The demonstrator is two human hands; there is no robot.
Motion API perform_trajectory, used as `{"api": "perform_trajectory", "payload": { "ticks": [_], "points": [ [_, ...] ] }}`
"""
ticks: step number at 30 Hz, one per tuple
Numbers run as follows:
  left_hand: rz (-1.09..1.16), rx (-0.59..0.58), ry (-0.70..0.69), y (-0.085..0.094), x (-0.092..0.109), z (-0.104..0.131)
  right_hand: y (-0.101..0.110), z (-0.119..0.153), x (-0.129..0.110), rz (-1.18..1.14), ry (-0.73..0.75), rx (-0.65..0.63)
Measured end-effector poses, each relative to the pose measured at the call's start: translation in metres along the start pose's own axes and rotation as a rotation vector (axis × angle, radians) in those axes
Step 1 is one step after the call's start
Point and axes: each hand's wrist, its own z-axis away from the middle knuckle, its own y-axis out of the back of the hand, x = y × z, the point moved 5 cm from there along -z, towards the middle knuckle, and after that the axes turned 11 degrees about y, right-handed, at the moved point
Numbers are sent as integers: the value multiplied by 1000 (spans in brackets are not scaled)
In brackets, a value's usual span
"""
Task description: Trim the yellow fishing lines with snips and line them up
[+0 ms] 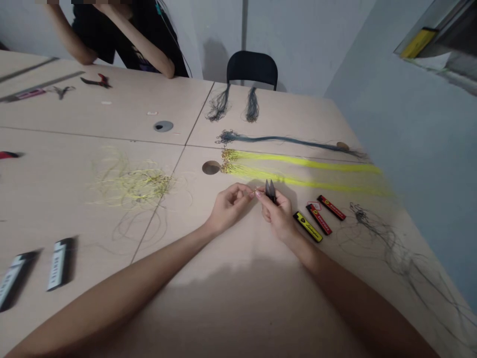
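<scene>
My left hand point(233, 203) is closed in a pinch, its thumb and forefinger on a tiny gold-coloured piece point(255, 190) too small to make out well. My right hand point(276, 211) meets it there, with thumb and fingertip at the same piece. Tucked in the right hand is a pair of small dark scissors point(271, 190), blades pointing up and slightly apart, the handles hidden by the fingers. Just beyond the hands lie two bundles of yellow line point(283, 177) with small gold-coloured hooks point(228, 155) gathered at their left ends.
A dark line bundle point(276, 139) lies farther back. Loose yellow line point(145, 184) is at left, tangled dark line point(391, 243) at right. Lighter-shaped cases point(319, 219) sit by my right hand. Red-handled pliers point(100, 81) lie near a person point(130, 40) across the table.
</scene>
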Motion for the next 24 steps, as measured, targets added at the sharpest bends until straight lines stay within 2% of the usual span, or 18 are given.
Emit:
{"api": "perform_trajectory", "payload": {
  "ticks": [11, 24],
  "points": [
    [-46, -37, 8, -2, 0, 1, -6, 2, 4, 12, -32, -49],
    [-10, -49, 38, -2, -1, 1, -4, 3, 3, 56, -45, -29]
  ]
}}
